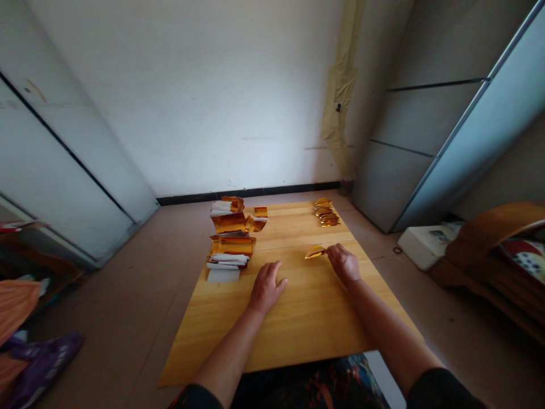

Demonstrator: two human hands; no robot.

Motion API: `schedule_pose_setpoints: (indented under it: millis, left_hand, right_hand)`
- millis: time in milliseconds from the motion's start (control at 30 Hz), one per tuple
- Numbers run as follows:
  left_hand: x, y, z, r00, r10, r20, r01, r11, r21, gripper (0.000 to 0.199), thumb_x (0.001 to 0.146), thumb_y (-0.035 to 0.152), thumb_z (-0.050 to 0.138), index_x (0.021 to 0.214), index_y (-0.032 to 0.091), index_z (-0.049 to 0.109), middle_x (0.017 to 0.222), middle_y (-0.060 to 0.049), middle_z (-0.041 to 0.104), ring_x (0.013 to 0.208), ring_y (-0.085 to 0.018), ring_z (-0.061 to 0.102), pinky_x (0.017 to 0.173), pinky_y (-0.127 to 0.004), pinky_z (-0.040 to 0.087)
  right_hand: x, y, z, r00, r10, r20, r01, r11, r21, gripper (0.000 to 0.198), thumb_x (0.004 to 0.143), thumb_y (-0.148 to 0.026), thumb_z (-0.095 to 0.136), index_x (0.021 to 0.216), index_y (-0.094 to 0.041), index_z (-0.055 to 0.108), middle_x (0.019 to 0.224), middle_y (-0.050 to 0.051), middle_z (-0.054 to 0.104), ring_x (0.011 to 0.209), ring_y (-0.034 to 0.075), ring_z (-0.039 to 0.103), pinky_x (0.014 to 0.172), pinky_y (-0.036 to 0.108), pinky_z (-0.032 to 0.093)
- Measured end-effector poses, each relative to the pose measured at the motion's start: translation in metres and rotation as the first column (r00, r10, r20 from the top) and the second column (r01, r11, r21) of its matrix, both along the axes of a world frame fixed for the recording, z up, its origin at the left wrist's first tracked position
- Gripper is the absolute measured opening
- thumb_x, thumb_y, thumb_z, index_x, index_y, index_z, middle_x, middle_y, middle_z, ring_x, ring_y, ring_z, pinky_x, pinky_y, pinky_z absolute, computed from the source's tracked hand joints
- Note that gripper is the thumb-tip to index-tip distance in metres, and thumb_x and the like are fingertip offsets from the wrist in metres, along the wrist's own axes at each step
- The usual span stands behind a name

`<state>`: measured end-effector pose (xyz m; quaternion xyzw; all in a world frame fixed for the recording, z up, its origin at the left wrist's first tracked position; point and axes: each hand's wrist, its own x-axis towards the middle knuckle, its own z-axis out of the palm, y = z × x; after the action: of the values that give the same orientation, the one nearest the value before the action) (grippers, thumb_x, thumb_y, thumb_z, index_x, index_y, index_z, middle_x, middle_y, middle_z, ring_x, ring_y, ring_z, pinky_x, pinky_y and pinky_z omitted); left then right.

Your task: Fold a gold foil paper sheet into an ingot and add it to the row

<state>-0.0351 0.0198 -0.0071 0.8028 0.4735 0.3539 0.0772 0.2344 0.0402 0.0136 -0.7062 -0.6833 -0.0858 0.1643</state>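
Note:
My right hand (343, 262) pinches one end of a small folded gold paper piece (315, 251) over the right half of the wooden table (293, 318). My left hand (267, 285) rests near the table's middle, thumb and fingers apart, holding nothing. To its left lie stacks of gold-and-white paper sheets (233, 246), with more curled gold sheets (230, 222) behind them. A pile of folded gold pieces (327, 213) sits at the far right of the table, beyond my right hand.
Past the table's far edge stands a white wall (255, 113). A grey refrigerator (400, 125) is at the right, with a white box (426, 245) and a wooden chair (498, 244) on the floor. Purple and orange cloths or bags (46, 358) lie at the lower left.

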Motion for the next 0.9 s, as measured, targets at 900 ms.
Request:
schedule_pose_setpoints:
  millis: [900]
  left_hand:
    - [-0.004,-0.01,-0.002,1.0,0.003,-0.002,-0.004,0.999,-0.048,0.023,0.076,0.01,0.052,0.095,0.019,0.06,0.099,-0.007,0.059,0.097,-0.02,0.055,0.089,-0.037,0.049]
  right_hand:
    - [0.08,0.083,0.006,0.963,-0.248,0.108,0.267,0.939,-0.219,0.033,0.095,-0.032,0.033,0.096,-0.018,0.063,0.102,0.01,0.061,0.074,0.016,0.062,0.057,0.024,0.037]
